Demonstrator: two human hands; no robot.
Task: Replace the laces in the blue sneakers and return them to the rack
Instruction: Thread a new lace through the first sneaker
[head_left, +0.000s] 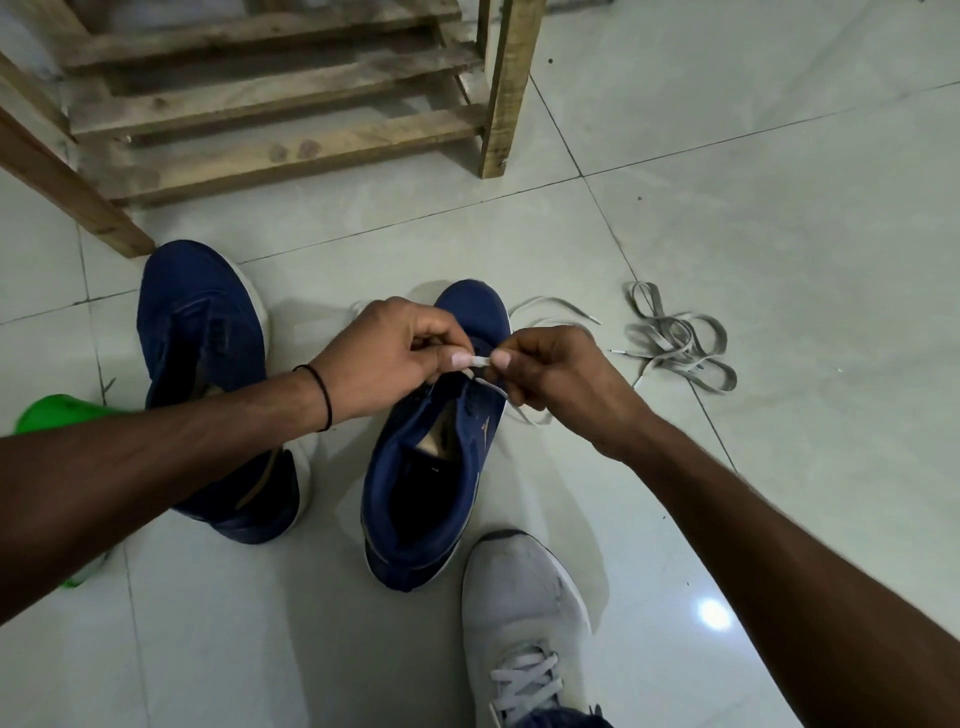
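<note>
Dim, greenish overhead light. A glare spot shows on the glossy pale ceramic floor tiles, lower right. Soft shadows ring the central navy-blue fabric sneaker. Straight lines bow near the frame edges.

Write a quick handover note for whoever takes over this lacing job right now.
Both the left hand and the right hand pinch the white lace over the right blue sneaker on the floor.
The left blue sneaker stands beside it and shows no lace.
A loose grey lace lies bundled on the tiles to the right.
Neither sneaker is on the wooden rack.
Done: lacing of the right one looks begun.
Left: finish it, lace the other sneaker, put both on the rack.
</note>
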